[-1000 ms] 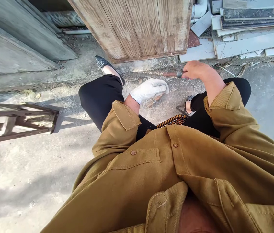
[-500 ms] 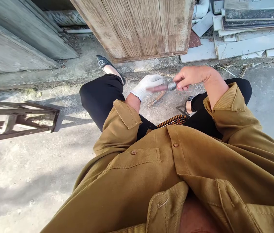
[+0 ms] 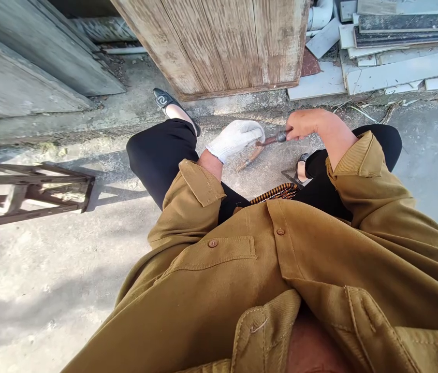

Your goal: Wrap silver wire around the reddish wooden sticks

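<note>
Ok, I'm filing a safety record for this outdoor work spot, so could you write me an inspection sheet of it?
Surface: pale concrete ground, rough and partly shadowed.
Things in hand: a curved brown piece and a wire-wrapped tool; they overlap in this view, contact unclear.
Clutter: stacked boards and loose pieces at upper right, with dry stalks just below.
Hands: left hand in a white glove, closed on the curved piece; right hand bare, gripping the tool's wire-wrapped part.
Cables: nothing seen.
Surroundings: weathered wooden panel ahead, grey boards at upper left, wooden frame at left, white pipe beside the panel.
</note>
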The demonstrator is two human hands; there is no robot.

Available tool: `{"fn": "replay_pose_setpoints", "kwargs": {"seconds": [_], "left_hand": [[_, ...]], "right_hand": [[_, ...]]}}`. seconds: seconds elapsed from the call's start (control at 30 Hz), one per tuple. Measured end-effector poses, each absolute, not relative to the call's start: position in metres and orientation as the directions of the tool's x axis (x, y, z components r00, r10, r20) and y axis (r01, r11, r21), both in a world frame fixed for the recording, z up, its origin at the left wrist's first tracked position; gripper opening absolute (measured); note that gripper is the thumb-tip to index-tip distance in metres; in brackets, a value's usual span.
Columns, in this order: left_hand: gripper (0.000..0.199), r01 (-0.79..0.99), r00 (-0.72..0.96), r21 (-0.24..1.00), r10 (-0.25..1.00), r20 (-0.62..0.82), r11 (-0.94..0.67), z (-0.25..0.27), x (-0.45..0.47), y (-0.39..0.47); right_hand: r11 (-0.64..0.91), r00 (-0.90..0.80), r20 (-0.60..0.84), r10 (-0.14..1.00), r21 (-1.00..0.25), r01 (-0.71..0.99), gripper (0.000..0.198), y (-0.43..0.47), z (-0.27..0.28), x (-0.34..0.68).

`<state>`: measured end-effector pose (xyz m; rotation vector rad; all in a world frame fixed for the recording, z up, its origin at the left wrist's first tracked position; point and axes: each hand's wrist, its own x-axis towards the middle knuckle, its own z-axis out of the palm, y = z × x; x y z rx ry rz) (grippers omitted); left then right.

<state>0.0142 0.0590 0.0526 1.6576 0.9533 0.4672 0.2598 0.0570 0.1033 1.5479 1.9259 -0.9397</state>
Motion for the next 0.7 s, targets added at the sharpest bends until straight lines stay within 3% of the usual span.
{"fn": "replay_pose_setpoints", "kwargs": {"seconds": [0.13, 0.27, 0.33, 0.4, 0.47, 0.53, 0.6, 0.7], "left_hand": [[0.018, 0.365, 0.573, 0.929, 0.8, -0.176, -0.057, 0.051, 0.013, 0.061], [0.016, 0.362, 0.62, 0.932, 0.75, -0.231, -0.012, 0.045, 0.011, 0.067], [0.015, 0.332, 0.628, 0.943, 0.746, -0.22, -0.001, 0.039, 0.012, 0.07], [0.017, 0.258, 0.639, 0.966, 0.746, -0.189, 0.024, 0.035, 0.014, 0.07], [0.021, 0.158, 0.663, 0.985, 0.732, -0.157, 0.069, 0.034, 0.017, 0.067], [0.025, 0.101, 0.687, 0.99, 0.713, -0.141, 0.098, 0.038, 0.02, 0.064], [0.028, 0.122, 0.716, 0.988, 0.681, -0.157, 0.098, 0.044, 0.022, 0.06], [0.032, 0.189, 0.769, 0.979, 0.607, -0.199, 0.081, 0.052, 0.021, 0.057]], "right_hand": [[0.182, -0.403, -0.784, 0.471, -0.361, 0.915, 0.032, 0.051, 0.108, 0.257], [0.078, -0.403, -0.802, 0.441, -0.413, 0.907, 0.021, 0.046, 0.119, 0.258], [-0.013, -0.406, -0.769, 0.494, -0.473, 0.881, 0.018, 0.043, 0.126, 0.263], [-0.087, -0.454, -0.647, 0.612, -0.626, 0.775, 0.024, 0.04, 0.134, 0.27], [-0.124, -0.454, -0.434, 0.778, -0.815, 0.566, 0.028, 0.036, 0.141, 0.279], [-0.085, -0.333, -0.195, 0.923, -0.945, 0.317, 0.033, 0.036, 0.144, 0.287], [-0.028, -0.157, -0.056, 0.986, -0.984, 0.177, 0.041, 0.04, 0.142, 0.293], [-0.11, 0.024, -0.108, 0.994, -0.95, 0.293, 0.048, 0.052, 0.135, 0.297]]}}
